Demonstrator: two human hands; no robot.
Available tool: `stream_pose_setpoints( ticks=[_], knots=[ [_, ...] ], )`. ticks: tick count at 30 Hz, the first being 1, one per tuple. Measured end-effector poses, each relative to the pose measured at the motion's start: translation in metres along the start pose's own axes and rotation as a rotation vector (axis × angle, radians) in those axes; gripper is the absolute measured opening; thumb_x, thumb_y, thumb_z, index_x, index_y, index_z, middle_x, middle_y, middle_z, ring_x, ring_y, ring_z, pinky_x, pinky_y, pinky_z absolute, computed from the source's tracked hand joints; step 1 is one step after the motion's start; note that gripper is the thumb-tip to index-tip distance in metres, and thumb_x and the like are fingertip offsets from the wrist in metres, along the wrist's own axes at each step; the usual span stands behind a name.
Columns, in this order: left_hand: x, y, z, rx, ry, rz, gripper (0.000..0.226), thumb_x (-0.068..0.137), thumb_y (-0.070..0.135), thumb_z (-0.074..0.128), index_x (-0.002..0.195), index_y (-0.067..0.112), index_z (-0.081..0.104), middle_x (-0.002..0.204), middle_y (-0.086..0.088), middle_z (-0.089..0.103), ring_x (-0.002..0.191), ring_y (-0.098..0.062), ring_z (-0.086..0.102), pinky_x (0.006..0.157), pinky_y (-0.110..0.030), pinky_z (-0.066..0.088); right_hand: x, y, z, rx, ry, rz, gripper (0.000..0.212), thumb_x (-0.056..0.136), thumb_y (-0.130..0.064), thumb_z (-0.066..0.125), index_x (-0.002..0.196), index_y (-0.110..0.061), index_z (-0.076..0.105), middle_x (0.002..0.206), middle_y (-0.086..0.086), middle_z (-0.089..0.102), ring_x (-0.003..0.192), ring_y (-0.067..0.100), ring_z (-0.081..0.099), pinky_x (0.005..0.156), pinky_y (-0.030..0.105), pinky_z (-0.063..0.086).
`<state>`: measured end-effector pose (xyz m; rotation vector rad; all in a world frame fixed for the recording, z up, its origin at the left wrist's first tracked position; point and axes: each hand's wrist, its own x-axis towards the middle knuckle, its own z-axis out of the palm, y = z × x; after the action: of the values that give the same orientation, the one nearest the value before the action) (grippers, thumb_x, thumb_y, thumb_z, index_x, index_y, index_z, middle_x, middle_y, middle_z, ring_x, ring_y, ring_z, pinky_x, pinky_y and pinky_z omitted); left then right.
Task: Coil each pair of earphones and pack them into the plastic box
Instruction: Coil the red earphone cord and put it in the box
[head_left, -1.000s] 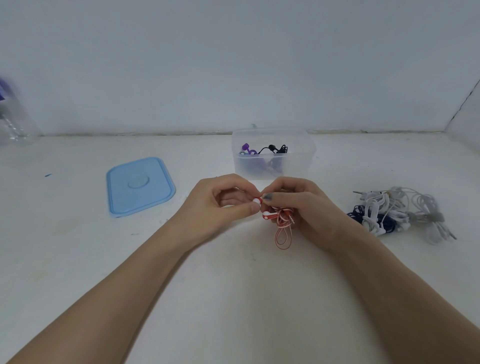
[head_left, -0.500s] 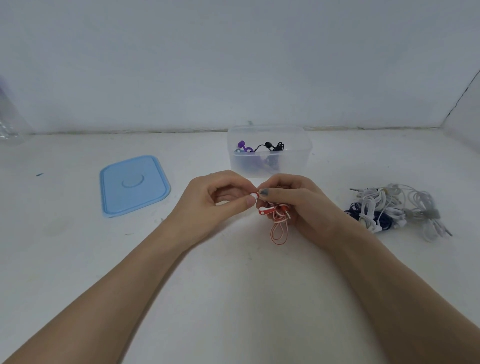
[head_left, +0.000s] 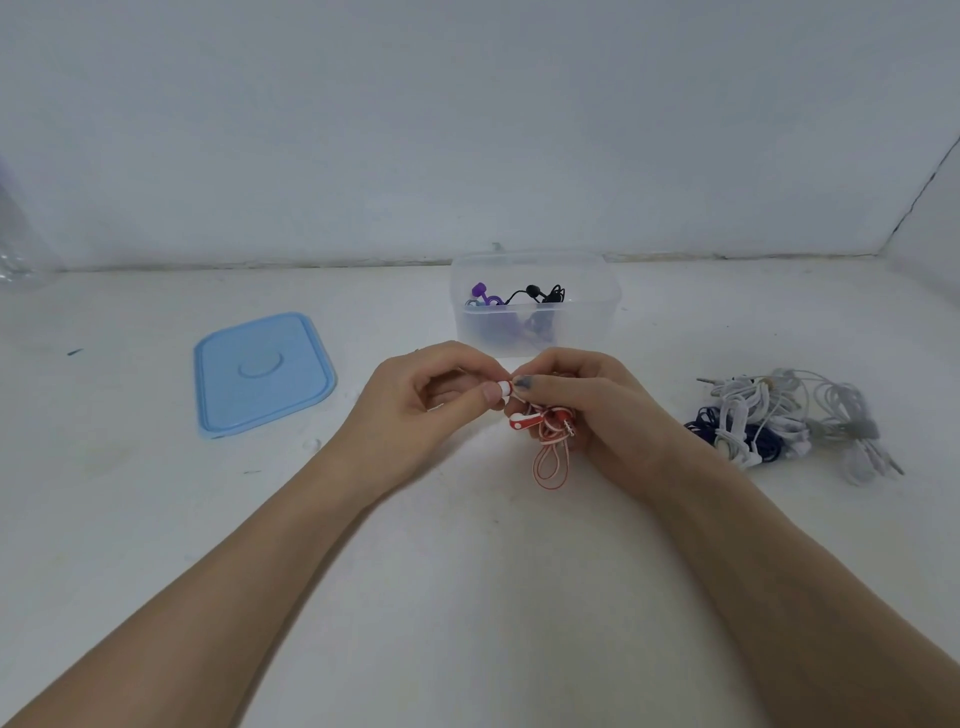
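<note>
Red-and-white earphones (head_left: 549, 447) hang in a small coil between both hands, just above the white table. My left hand (head_left: 426, 405) pinches a white earbud at the coil's top. My right hand (head_left: 592, 410) grips the bundled loops, with a loop dangling below the fingers. Behind the hands stands the clear plastic box (head_left: 597, 306), open, with purple earphones (head_left: 483, 296) and black earphones (head_left: 543, 295) inside. A pile of white and dark blue earphones (head_left: 779, 421) lies to the right.
The box's blue lid (head_left: 262, 371) lies flat on the table (head_left: 467, 597) to the left. A clear plastic bottle (head_left: 15, 234) shows at the far left edge. A white wall runs along the back, with a corner at the right.
The hands stay together on the red earphones with only small finger movements. The view has shifted slightly, so everything sits a little lower left than a second ago.
</note>
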<state>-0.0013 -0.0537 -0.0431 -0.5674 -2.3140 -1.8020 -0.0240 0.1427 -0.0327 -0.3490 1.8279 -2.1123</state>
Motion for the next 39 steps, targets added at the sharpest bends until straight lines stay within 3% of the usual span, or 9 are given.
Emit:
stream_pose_setpoints(
  ticks=[3, 8, 14, 19, 24, 27, 31, 37, 39],
  knots=[
    [0.0, 0.0, 0.0, -0.027, -0.018, -0.01, 0.015, 0.091, 0.013, 0.067, 0.102, 0.002, 0.071, 0.094, -0.014, 0.078, 0.096, -0.031, 0.076, 0.099, -0.054, 0.055, 0.0, 0.0, 0.001, -0.005, 0.001, 0.006, 0.008, 0.09, 0.002, 0.062, 0.085, 0.001, 0.067, 0.083, 0.019, 0.071, 0.063, 0.017, 0.064, 0.05, 0.021, 0.045],
    [-0.001, 0.001, 0.0, 0.012, -0.015, 0.025, 0.019, 0.102, 0.006, 0.052, 0.102, 0.0, 0.071, 0.096, -0.008, 0.077, 0.094, -0.023, 0.075, 0.086, -0.024, 0.055, 0.001, 0.001, 0.002, -0.012, 0.025, 0.005, 0.01, 0.09, -0.002, 0.065, 0.082, -0.006, 0.071, 0.079, 0.012, 0.071, 0.063, 0.016, 0.064, 0.054, 0.021, 0.046],
    [-0.002, 0.006, 0.0, 0.092, 0.059, 0.055, 0.012, 0.094, 0.015, 0.055, 0.103, 0.012, 0.063, 0.092, -0.002, 0.071, 0.085, -0.019, 0.073, 0.082, -0.025, 0.054, 0.0, -0.002, 0.005, -0.024, 0.077, 0.001, 0.007, 0.091, -0.006, 0.065, 0.087, -0.006, 0.071, 0.077, 0.01, 0.073, 0.062, 0.014, 0.064, 0.052, 0.022, 0.043],
    [-0.003, 0.006, 0.0, 0.402, 0.033, 0.311, 0.027, 0.077, 0.0, 0.073, 0.099, 0.012, 0.063, 0.091, 0.002, 0.057, 0.077, -0.016, 0.059, 0.074, -0.026, 0.049, 0.003, 0.002, 0.008, -0.063, 0.167, -0.013, 0.008, 0.092, -0.012, 0.066, 0.086, -0.015, 0.071, 0.082, 0.008, 0.076, 0.069, 0.022, 0.06, 0.052, 0.027, 0.036],
    [-0.002, 0.0, 0.004, 0.487, 0.003, 0.328, 0.018, 0.085, 0.006, 0.078, 0.099, 0.014, 0.072, 0.096, 0.005, 0.055, 0.077, -0.014, 0.057, 0.073, -0.021, 0.046, 0.005, 0.004, 0.007, -0.063, 0.17, -0.031, 0.011, 0.091, -0.012, 0.067, 0.083, -0.019, 0.072, 0.078, 0.006, 0.071, 0.057, 0.015, 0.053, 0.049, 0.023, 0.037],
    [-0.001, 0.001, 0.002, 0.479, 0.023, 0.355, 0.015, 0.089, 0.002, 0.072, 0.1, 0.011, 0.07, 0.096, 0.004, 0.058, 0.079, -0.013, 0.058, 0.073, -0.024, 0.048, 0.005, 0.005, 0.007, -0.062, 0.17, -0.056, 0.013, 0.092, -0.012, 0.067, 0.089, -0.023, 0.073, 0.085, 0.01, 0.071, 0.062, 0.018, 0.054, 0.056, 0.027, 0.04],
    [-0.003, 0.003, 0.001, 0.468, 0.038, 0.268, 0.016, 0.092, 0.005, 0.07, 0.099, 0.019, 0.065, 0.088, 0.013, 0.063, 0.08, -0.012, 0.06, 0.075, -0.019, 0.047, 0.004, 0.007, 0.008, -0.135, 0.18, -0.091, 0.025, 0.096, -0.01, 0.06, 0.089, -0.03, 0.073, 0.086, 0.003, 0.07, 0.076, 0.021, 0.053, 0.067, 0.033, 0.04],
    [-0.001, -0.001, -0.003, 0.395, 0.105, 0.136, 0.009, 0.094, 0.019, 0.069, 0.091, 0.022, 0.062, 0.08, 0.005, 0.065, 0.079, -0.019, 0.063, 0.075, -0.04, 0.052, 0.003, 0.007, 0.012, -0.281, 0.12, -0.086, 0.012, 0.094, -0.011, 0.063, 0.094, -0.017, 0.074, 0.076, -0.001, 0.066, 0.067, 0.011, 0.055, 0.062, 0.023, 0.045],
    [-0.001, 0.0, -0.003, 0.396, 0.121, 0.119, 0.007, 0.095, 0.019, 0.068, 0.09, 0.021, 0.064, 0.08, 0.005, 0.066, 0.078, -0.019, 0.063, 0.074, -0.039, 0.052, 0.002, 0.008, 0.012, -0.349, 0.099, -0.098, 0.007, 0.091, -0.012, 0.068, 0.095, -0.014, 0.073, 0.077, -0.002, 0.069, 0.066, 0.01, 0.06, 0.065, 0.021, 0.049]
  ],
)
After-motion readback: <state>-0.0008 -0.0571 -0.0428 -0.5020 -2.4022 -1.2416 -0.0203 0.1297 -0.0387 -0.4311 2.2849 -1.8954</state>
